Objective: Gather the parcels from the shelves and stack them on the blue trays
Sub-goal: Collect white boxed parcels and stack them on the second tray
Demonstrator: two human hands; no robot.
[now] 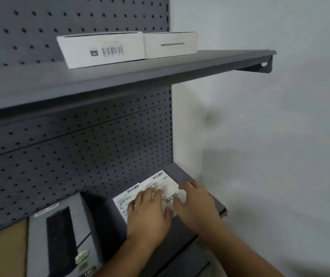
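Note:
Two flat white parcels with barcode labels lie side by side on the lower grey shelf (pixel 204 198), one on the left (pixel 129 193) and one on the right (pixel 160 179). My left hand (pixel 147 212) rests palm down on them with fingers spread. My right hand (pixel 197 204) lies over the right parcel's near edge, fingers apart. Neither hand has closed around a parcel. Two white boxes sit on the upper shelf (pixel 160 72), a larger one with a barcode (pixel 102 48) and a smaller one (pixel 171 45) to its right. No blue tray is in view.
A grey box with a black panel (pixel 60 236) stands left of my hands on the lower shelf, and a brown cardboard parcel (pixel 4 250) lies beyond it. Grey pegboard (pixel 80 152) backs the shelves. A white wall (pixel 280 136) runs along the right.

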